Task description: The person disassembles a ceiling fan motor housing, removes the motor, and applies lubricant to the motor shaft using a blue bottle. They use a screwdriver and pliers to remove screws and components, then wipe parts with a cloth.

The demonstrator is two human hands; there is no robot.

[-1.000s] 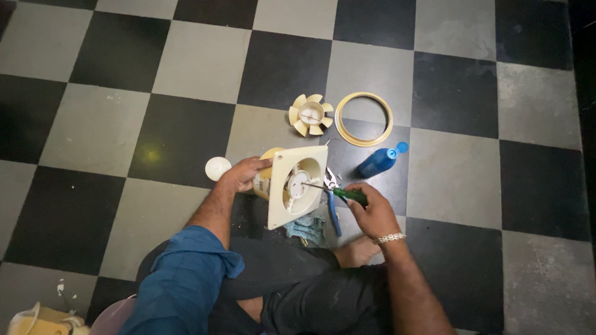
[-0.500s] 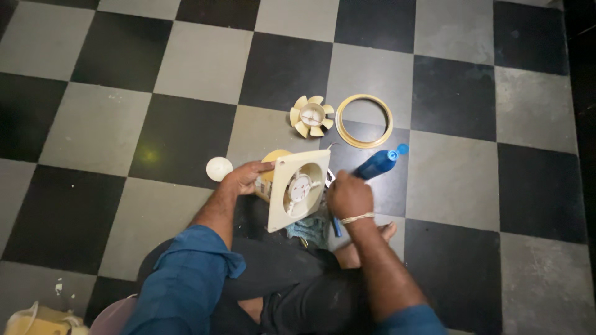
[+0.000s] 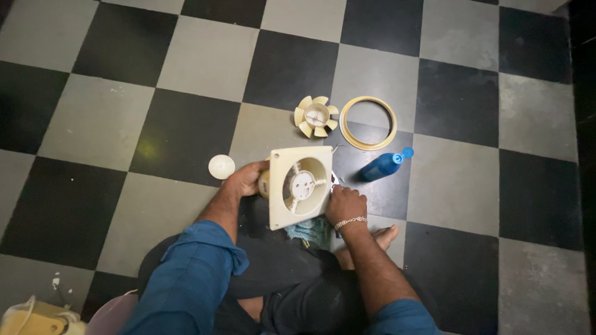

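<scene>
Probably a home or small repair spot: black-and-grey checkered floor tiles (image 3: 186,56) strewn with fan parts (image 3: 316,116).

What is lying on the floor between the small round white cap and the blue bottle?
In the head view, the square cream fan housing stands between the white cap and the blue bottle, with the left hand and right hand at its sides.

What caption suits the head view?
Both hands, left hand and right hand, grip a cream fan housing above checkered floor.
</scene>
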